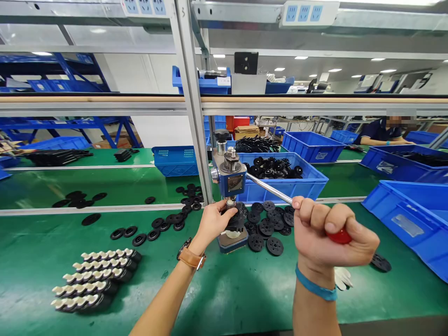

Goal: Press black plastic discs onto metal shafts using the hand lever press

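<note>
A blue hand-operated arbor press (234, 184) stands on the green bench, its metal lever (269, 187) sticking out to the right. My right hand (331, 233) is wrapped round the end of that lever, and a red knob (339, 236) shows between its fingers. At the press, my left hand (215, 221) has thumb and finger closed at a black plastic part (236, 218) under the ram; the fingers partly hide the part. Black ridged discs (266, 227) lie just right of the press base (233, 242).
Rows of black parts with cream tops (93, 280) stand at front left. Black rings (139, 239) lie scattered behind them. A blue bin of black parts (287, 179) is behind the press, beside a metal post (194, 102). Another bin (406, 224) is right. A person (381, 130) sits far right.
</note>
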Available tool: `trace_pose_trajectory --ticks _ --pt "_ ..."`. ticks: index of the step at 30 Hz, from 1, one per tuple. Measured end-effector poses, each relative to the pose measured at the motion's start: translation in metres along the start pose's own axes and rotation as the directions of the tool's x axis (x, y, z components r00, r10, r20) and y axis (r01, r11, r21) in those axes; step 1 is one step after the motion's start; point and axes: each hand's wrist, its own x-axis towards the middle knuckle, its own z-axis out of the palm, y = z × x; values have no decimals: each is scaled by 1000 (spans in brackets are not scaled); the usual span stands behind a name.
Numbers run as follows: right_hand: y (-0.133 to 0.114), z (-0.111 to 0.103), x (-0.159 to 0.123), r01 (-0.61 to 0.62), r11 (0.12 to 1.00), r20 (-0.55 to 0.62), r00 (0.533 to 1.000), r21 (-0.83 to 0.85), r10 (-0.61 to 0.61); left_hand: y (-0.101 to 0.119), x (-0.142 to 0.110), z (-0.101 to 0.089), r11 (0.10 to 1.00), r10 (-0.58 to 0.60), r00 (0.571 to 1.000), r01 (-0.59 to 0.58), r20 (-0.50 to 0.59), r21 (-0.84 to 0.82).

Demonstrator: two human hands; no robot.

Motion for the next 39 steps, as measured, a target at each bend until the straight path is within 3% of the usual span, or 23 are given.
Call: trace_pose_trajectory --ticks 5,9,17,23,25,28,29,31,33,35,37,39 --pt "7 -10 -13 -17 1000 8 1000 1 17 10 8 -9 995 -19 995 29 98 -101" --pt "5 -12 -13 -18 1000 62 998 8 18 16 12 -11 985 -51 994 65 94 -158" --pt "7 -13 -12 3 999 88 996 41 -7 13 6 -5 996 -64 997 67 44 -64" --pt "12 -14 -12 21 999 94 995 33 -24 8 6 0 999 30 999 -30 -11 28" --pt "10 -8 -9 18 999 45 999 44 -20 9 6 0 996 55 998 -53 -18 78" --pt "0 11 0 3 1000 -136 991 24 1 14 1 -2 991 71 997 -66 -41 116" --pt "-3 18 2 4 1000 -182 983 0 -4 15 -3 -2 996 64 996 -60 -64 65" --pt "-8 29 -1 33 994 -223 973 -100 -55 14 -16 -3 981 -15 990 -13 -137 -195" --pt "-3 34 -16 16 972 -194 979 -236 -64 9 -35 0 815 -189 968 60 -166 -576" --pt "11 30 -43 -103 929 -114 991 -355 67 -1 -57 7 520 -335 940 131 -61 -844" --pt "31 22 -77 -253 859 16 957 -445 291 -12 -77 16 259 -398 913 212 96 -942" --pt "48 10 -111 -271 791 142 902 -549 408 -22 -93 25 74 -444 877 243 187 -967"
